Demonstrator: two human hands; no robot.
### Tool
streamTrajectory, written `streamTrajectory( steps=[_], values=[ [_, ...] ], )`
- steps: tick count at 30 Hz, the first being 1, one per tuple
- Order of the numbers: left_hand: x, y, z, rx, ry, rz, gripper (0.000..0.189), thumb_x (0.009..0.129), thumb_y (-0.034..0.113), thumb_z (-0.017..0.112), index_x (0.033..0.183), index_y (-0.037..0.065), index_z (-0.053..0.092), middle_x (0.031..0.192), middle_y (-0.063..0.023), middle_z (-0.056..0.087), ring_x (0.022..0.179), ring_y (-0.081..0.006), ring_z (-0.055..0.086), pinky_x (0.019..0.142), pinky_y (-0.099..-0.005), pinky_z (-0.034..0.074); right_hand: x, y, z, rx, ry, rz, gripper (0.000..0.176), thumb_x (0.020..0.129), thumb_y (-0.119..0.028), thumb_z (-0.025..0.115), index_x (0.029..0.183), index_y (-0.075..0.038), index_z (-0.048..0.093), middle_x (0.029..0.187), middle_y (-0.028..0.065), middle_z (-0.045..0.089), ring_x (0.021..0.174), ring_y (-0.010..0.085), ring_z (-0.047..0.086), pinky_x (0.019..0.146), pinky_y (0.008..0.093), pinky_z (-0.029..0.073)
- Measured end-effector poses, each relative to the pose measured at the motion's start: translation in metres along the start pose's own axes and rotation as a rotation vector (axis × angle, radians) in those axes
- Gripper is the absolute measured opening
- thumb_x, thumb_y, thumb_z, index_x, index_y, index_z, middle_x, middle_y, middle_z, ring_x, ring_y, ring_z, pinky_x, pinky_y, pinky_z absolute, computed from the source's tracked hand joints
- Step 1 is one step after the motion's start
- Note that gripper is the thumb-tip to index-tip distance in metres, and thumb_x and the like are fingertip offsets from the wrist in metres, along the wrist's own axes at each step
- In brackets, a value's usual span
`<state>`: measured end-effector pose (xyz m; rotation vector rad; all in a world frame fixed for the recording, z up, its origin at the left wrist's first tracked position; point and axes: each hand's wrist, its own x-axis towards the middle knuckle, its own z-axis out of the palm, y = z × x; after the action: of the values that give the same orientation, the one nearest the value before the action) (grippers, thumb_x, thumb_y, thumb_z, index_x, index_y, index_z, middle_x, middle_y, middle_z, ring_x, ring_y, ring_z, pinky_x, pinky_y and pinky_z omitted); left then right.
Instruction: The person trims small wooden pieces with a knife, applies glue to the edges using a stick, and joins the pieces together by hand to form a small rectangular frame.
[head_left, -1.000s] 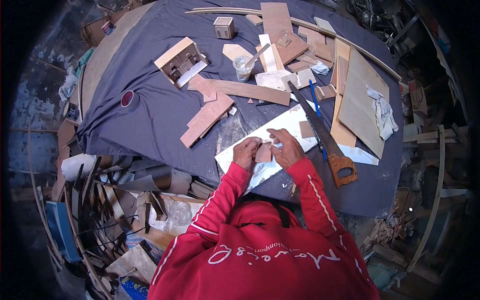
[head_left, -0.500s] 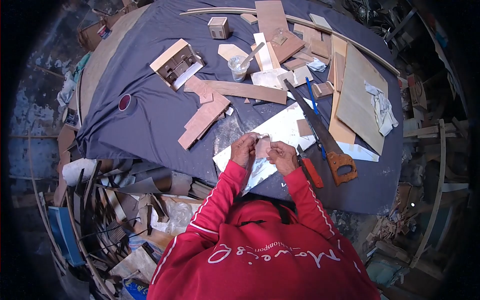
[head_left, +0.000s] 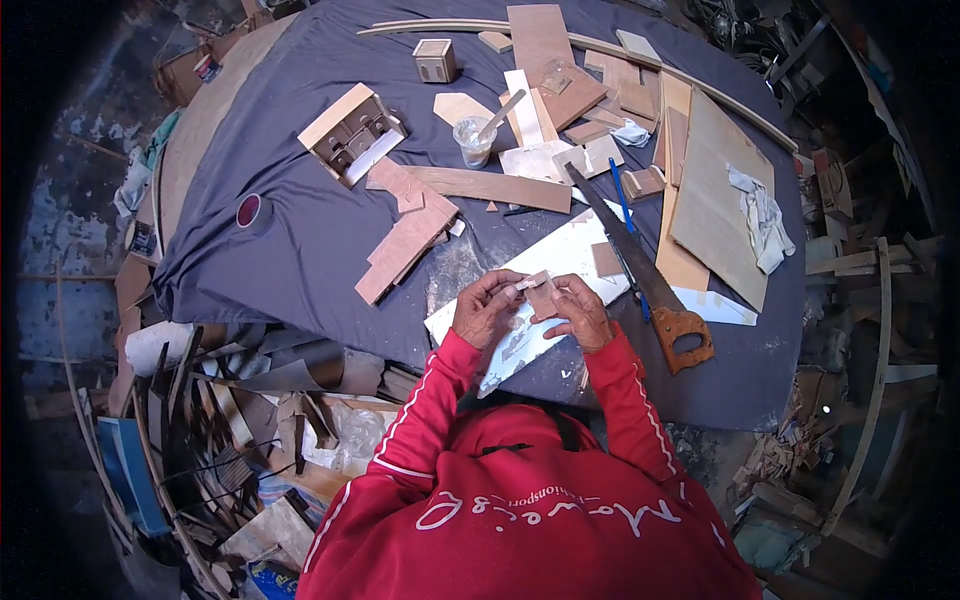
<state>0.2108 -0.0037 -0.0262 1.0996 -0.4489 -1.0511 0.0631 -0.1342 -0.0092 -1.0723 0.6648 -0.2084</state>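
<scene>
Over a white board (head_left: 580, 262), my two hands hold up a small flat piece of wood (head_left: 542, 300). My left hand (head_left: 482, 310) is closed with its fingertips at the piece's left edge. A little pale bit, too small to name, shows at those fingertips. From the other side, my right hand (head_left: 584, 310) pinches the same piece near its right edge, with its thumb below. A square brown wood scrap (head_left: 607, 259) lies on the white board beyond my right hand.
A handsaw (head_left: 640, 255) lies to the right, beside a blue rod (head_left: 621, 195). Further off stand a plastic cup (head_left: 473, 145) with a stick in it, a small wooden box (head_left: 435, 62) and a compartmented wooden box (head_left: 353, 133). Wood offcuts (head_left: 410, 240) and a plywood sheet (head_left: 728, 195) lie around.
The small wood piece has tilted and turned between my hands. My right hand has shifted slightly right and opened its grip a little. The red-handled tool beside it is now hidden behind my right arm.
</scene>
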Motion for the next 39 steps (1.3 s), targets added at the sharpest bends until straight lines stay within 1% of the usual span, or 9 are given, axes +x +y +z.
streamTrajectory(
  steps=[10, 13, 19, 22, 25, 28, 34, 37, 39],
  values=[
    [-0.005, -0.013, 0.003, 0.427, 0.171, 0.25, 0.02, 0.089, 0.002, 0.057, 0.105, -0.002, 0.068, 0.103, -0.0068, 0.066, 0.088, -0.0141, 0.062, 0.077, -0.0263, 0.05, 0.004, 0.014, 0.004, -0.295, 0.077, -0.197, 0.025, 0.083, -0.012, 0.07, 0.105, -0.004, 0.061, 0.097, 0.0072, 0.066, 0.087, 0.0154, 0.064, 0.07, 0.0293, 0.052],
    [-0.007, -0.015, 0.009, 0.058, 0.248, 0.012, 0.024, 0.087, 0.0, 0.058, 0.109, -0.003, 0.067, 0.092, -0.006, 0.067, 0.077, -0.0131, 0.061, 0.069, -0.0252, 0.049, -0.001, 0.005, 0.012, -0.414, 0.103, -0.22, 0.026, 0.082, -0.013, 0.07, 0.106, -0.005, 0.062, 0.097, 0.0062, 0.066, 0.089, 0.0179, 0.064, 0.074, 0.0338, 0.053],
    [-0.01, -0.014, 0.007, 0.013, 0.127, -0.156, 0.031, 0.089, 0.002, 0.057, 0.119, -0.001, 0.063, 0.095, -0.0071, 0.067, 0.075, -0.0107, 0.061, 0.066, -0.0232, 0.049, 0.0, 0.011, 0.008, -0.466, 0.128, -0.275, 0.028, 0.081, -0.013, 0.071, 0.107, -0.006, 0.063, 0.099, 0.0075, 0.067, 0.091, 0.0212, 0.064, 0.075, 0.0357, 0.053],
    [-0.018, 0.002, 0.019, -0.047, 0.068, -0.099, 0.036, 0.092, 0.004, 0.055, 0.127, 0.0, 0.058, 0.097, -0.0051, 0.066, 0.073, -0.0086, 0.058, 0.063, -0.0218, 0.047, 0.003, 0.013, 0.0, -0.479, 0.095, -0.277, 0.032, 0.081, -0.009, 0.071, 0.111, -0.005, 0.063, 0.105, 0.0043, 0.064, 0.097, 0.0166, 0.062, 0.074, 0.0304, 0.054],
    [-0.018, -0.002, 0.023, -0.014, 0.069, -0.055, 0.037, 0.092, 0.007, 0.057, 0.129, 0.001, 0.057, 0.086, 0.0009, 0.06, 0.066, -0.0044, 0.049, 0.057, -0.0203, 0.04, 0.002, 0.01, 0.003, -0.454, 0.119, -0.307, 0.03, 0.081, -0.012, 0.071, 0.109, -0.006, 0.063, 0.101, 0.0074, 0.067, 0.093, 0.0215, 0.063, 0.076, 0.0353, 0.053],
    [-0.019, -0.001, 0.02, -0.041, 0.045, -0.128, 0.039, 0.091, 0.008, 0.061, 0.129, -0.001, 0.056, 0.086, 0.0019, 0.06, 0.066, -0.004, 0.048, 0.058, -0.0198, 0.039, -0.001, 0.006, 0.004, -0.44, 0.099, -0.289, 0.03, 0.081, -0.011, 0.071, 0.11, -0.006, 0.063, 0.103, 0.0069, 0.066, 0.093, 0.0213, 0.063, 0.075, 0.0347, 0.054],
    [-0.015, -0.007, 0.026, -0.206, 0.124, 0.115, 0.052, 0.087, 0.0, 0.064, 0.134, -0.002, 0.043, 0.114, -0.0097, 0.059, 0.101, -0.0146, 0.059, 0.085, -0.0257, 0.05, -0.004, 0.01, 0.001, -0.382, 0.028, -0.302, 0.037, 0.082, -0.011, 0.07, 0.117, -0.007, 0.061, 0.112, 0.0079, 0.064, 0.105, 0.0226, 0.062, 0.08, 0.0364, 0.057],
    [-0.015, -0.011, 0.022, -0.296, 0.087, 0.088, 0.058, 0.083, -0.003, 0.066, 0.135, -0.002, 0.04, 0.129, -0.0142, 0.052, 0.117, -0.0204, 0.054, 0.098, -0.0291, 0.046, -0.005, 0.011, 0.0, -0.366, -0.009, -0.304, 0.038, 0.083, -0.01, 0.069, 0.119, -0.007, 0.061, 0.115, 0.0086, 0.062, 0.109, 0.023, 0.06, 0.083, 0.0375, 0.057],
    [-0.015, -0.012, 0.02, -0.127, 0.106, 0.098, 0.061, 0.081, -0.001, 0.069, 0.134, -0.002, 0.041, 0.126, -0.0134, 0.055, 0.114, -0.0197, 0.056, 0.096, -0.0297, 0.046, -0.006, 0.011, 0.0, -0.391, -0.003, -0.301, 0.037, 0.083, -0.009, 0.068, 0.119, -0.007, 0.061, 0.116, 0.0084, 0.062, 0.11, 0.0226, 0.06, 0.083, 0.0372, 0.057]
  ],
)
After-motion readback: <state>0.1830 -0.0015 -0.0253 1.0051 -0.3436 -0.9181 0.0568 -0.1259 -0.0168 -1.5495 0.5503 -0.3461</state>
